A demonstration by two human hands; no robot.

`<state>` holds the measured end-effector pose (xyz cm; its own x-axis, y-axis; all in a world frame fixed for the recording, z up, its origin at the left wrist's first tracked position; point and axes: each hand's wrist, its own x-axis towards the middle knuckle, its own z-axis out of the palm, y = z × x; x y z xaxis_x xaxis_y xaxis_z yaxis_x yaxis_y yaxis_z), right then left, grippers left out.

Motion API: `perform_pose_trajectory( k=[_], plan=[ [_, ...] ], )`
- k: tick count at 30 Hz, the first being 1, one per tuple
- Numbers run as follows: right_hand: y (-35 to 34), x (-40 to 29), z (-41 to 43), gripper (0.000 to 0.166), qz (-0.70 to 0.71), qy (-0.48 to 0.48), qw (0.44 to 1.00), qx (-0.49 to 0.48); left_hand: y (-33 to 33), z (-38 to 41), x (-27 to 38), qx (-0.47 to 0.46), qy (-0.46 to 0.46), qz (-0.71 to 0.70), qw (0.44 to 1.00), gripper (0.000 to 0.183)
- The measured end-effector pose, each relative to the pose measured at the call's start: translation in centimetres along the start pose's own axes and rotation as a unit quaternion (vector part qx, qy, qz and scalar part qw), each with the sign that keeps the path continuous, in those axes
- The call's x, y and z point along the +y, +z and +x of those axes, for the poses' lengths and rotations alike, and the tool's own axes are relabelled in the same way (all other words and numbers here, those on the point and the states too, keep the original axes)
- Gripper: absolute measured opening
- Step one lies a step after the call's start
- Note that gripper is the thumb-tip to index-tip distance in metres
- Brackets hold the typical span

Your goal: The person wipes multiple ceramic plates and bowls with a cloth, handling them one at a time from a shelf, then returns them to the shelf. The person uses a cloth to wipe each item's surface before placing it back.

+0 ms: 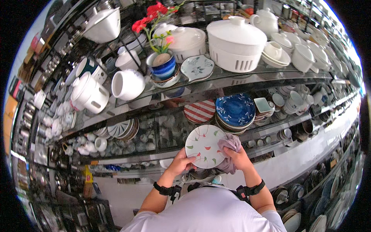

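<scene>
A round white plate (pixel 207 145) with red and green leaf motifs is held up in front of me, its decorated face towards the camera. My left hand (pixel 183 162) grips its lower left edge, thumb on the face. In my right hand (pixel 237 158) is a mauve cloth (pixel 230 143), bunched against the plate's right rim. Some of the cloth hangs below that hand. Just beyond the plate, on the middle shelf, stand a stack of plates topped by a blue one with white sprigs (pixel 235 109) and a red-and-white striped plate (pixel 200 111).
The upper glass shelf (pixel 162 94) carries a large white lidded pot (pixel 236 46), a blue striped flowerpot (pixel 162 66) with red flowers, a patterned dish (pixel 197 68) and a white jar (pixel 128 85). Square dishes (pixel 261 105) sit right of the blue plates. More crockery (pixel 295 190) fills shelves at lower right.
</scene>
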<state>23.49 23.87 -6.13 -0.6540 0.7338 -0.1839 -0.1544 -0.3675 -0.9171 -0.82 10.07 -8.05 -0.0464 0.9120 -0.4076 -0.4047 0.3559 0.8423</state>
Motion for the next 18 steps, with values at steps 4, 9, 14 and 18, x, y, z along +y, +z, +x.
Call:
perform_pose_trajectory(
  k=[4, 9, 14, 18],
  plan=[
    [-2.7, -0.8, 0.5, 0.035, -0.032, 0.036, 0.998, -0.028, 0.6, 0.8, -1.3, 0.073, 0.051, -0.005, 0.996, 0.053],
    [-6.2, -1.6, -1.4, 0.051, -0.081, 0.003, 0.995, -0.061, -0.4, 3.8, -1.1, 0.173, 0.091, -0.013, 0.981, 0.046],
    [-8.7, -2.1, -2.7, 0.054, -0.007, 0.01, 0.998, -0.065, -0.5, 8.6, -0.6, 0.238, 0.131, -0.009, 0.962, 0.04],
    [-9.2, -2.5, -2.9, 0.053, 0.06, 0.013, 0.997, -0.04, -0.1, 10.4, 0.1, 0.243, 0.14, -0.013, 0.96, 0.039]
  ],
)
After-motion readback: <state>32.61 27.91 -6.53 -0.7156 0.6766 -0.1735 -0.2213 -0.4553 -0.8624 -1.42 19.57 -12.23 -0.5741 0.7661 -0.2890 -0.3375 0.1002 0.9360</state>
